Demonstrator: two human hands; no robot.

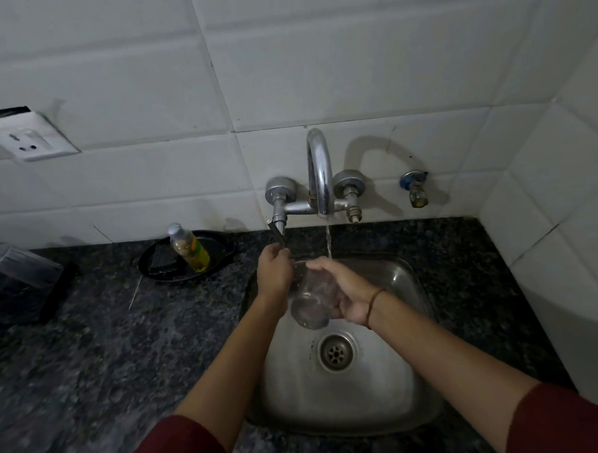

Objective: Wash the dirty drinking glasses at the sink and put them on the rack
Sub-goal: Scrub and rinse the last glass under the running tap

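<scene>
One glass [309,304] is in play. It is held over the sink [332,403], tilted with its mouth up toward the tap [320,177] and its base low, above the drain [335,353]. The right hand [348,292] grips it, fingers wrapped over its side. The left hand [275,270] is just beside the rim, fingers curled round the end of the lever [280,236] that hangs from the tap's left valve. That spot is a little blurred, so I judge this a hold on the lever rather than on the glass. A thin stream of water [328,240] falls from the spout and lands by the right hand's fingers near the rim. Whether it enters the glass cannot be told.

As for progress, the task looks to be in mid-wash on this glass. Its wall is cloudy, but I cannot tell whether that is soap or dirt. The step in hand is probably setting the flow for a wash or rinse. No rack shows, and no other glasses are in view, clean or dirty, so the count done or left is unknown. What plainly remains is to finish this glass and carry it to the rack. On the desk [90,338] to the left, a bottle [189,248] of yellow liquid lies in a black tray [162,271], well apart from both hands.
</scene>
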